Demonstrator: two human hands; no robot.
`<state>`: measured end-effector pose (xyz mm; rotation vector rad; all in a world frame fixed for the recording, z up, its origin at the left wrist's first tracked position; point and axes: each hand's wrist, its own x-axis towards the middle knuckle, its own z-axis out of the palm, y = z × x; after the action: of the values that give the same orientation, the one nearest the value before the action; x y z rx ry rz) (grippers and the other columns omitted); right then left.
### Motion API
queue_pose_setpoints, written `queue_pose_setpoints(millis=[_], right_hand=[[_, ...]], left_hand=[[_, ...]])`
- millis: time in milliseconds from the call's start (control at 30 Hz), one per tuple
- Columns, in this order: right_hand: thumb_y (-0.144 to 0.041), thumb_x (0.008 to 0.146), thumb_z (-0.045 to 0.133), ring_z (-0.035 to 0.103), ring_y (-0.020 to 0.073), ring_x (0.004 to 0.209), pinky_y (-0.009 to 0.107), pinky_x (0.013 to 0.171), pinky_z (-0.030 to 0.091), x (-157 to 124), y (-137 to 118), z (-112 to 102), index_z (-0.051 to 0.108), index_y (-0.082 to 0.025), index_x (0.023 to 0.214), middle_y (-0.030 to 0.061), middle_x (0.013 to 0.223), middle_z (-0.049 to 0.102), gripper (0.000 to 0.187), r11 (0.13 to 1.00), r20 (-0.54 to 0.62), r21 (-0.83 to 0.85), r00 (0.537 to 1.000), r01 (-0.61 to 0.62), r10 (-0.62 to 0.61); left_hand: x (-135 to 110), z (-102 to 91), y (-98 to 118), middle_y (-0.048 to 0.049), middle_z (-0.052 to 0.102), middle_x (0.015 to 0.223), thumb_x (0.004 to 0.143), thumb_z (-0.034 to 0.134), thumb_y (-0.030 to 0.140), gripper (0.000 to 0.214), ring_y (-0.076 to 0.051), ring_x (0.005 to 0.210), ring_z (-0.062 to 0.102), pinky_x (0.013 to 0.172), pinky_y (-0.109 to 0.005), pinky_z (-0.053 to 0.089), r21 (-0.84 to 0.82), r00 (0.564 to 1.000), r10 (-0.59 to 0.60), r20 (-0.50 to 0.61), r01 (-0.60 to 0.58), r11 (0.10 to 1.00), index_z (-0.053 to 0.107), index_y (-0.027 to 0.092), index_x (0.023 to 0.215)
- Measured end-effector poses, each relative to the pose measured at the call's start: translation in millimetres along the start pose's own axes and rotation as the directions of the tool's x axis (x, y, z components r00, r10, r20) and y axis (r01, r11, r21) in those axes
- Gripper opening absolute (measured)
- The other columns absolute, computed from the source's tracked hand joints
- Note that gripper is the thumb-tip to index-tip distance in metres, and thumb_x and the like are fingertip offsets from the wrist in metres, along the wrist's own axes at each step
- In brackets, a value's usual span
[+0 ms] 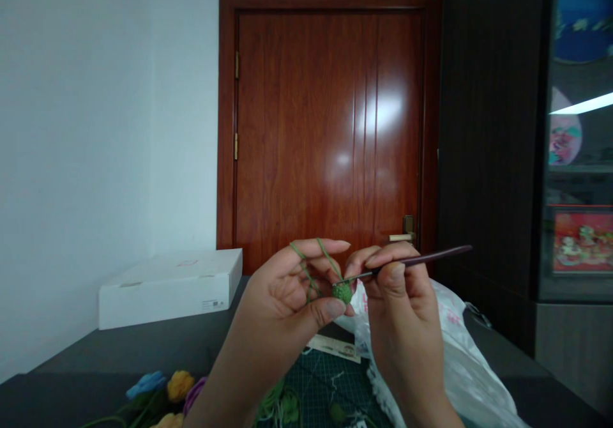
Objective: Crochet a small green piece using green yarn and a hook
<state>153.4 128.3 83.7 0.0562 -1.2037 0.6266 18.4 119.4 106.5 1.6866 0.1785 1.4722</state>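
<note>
Green yarn [306, 268] loops over the raised fingers of a person's left hand [282, 306], which pinches a small crocheted green ball [342, 292] between thumb and fingertips, above a dark table [119, 351]. The right hand [402, 313] grips a dark-handled crochet hook [431, 257], its tip at the ball. A white cardboard box [170, 287] sits at the table's far left corner, its small label too tiny to read. A white plastic bag [460, 351] with pink print lies toward the right edge. Blue, yellow and purple flowers [160, 383] and a green gridded cutting mat [325, 383] lie at the near edge.
</note>
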Motion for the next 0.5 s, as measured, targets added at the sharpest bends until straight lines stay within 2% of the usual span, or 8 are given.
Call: queue_pose_setpoints(millis=[300, 500], right_hand=[[-0.033, 0.104, 0.057, 0.062, 0.0123, 0.064, 0.023, 0.055, 0.053, 0.1, -1.8, -1.4, 0.063, -0.024, 0.093, -0.0006, 0.082, 0.069, 0.016, 1.000, 0.000, -0.030, 1.000, -0.007, 0.007], [-0.034, 0.105, 0.053, 0.063, 0.0133, 0.065, 0.025, 0.059, 0.054, -0.6, -0.7, -4.6, 0.062, -0.025, 0.094, -0.0003, 0.079, 0.069, 0.017, 0.995, -0.001, -0.104, 1.000, 0.011, -0.011]], left_hand=[[-2.5, -0.2, 2.2, -0.0030, 0.071, 0.090, 0.074, 0.084, 0.000, 0.052, -0.016, 0.084, 0.069, 0.076, -0.026, 0.059, 0.057, 1.000, 0.024, -0.017, -0.023, 0.998, 0.073, 0.020, 0.121], [-1.4, 1.8, 6.5, -0.0029, 0.072, 0.084, 0.071, 0.085, 0.000, 0.051, -0.016, 0.079, 0.069, 0.070, -0.025, 0.057, 0.076, 0.999, 0.015, -0.034, -0.012, 0.997, 0.074, 0.017, 0.117]])
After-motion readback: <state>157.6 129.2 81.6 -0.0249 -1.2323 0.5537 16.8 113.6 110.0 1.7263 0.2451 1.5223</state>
